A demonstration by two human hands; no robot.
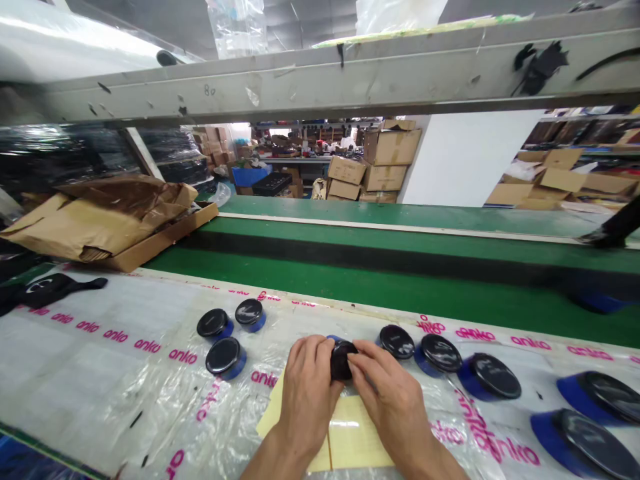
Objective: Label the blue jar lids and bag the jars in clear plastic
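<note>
Between my two hands, a small round blue container with a glossy black top (342, 361) is tilted so its dark face shows. My left hand (310, 383) closes on its left side, and the fingertips of my right hand (393, 393) press on its right edge. Under my wrists lies a pale yellow sheet (357, 437). To the right of my right hand stands a similar blue container with a black top (397, 341), with several more farther right. A group of three, including another blue container (225, 358), stands left of my left hand.
Clear plastic printed with pink lettering covers the worktop (125, 383). Beyond it runs a green conveyor belt (310, 267). An opened cardboard box (145, 240) sits at the left, near a black strap-like item (55, 290). A grey beam (300, 87) crosses overhead. A blurred dark arm (615, 223) reaches in at right.
</note>
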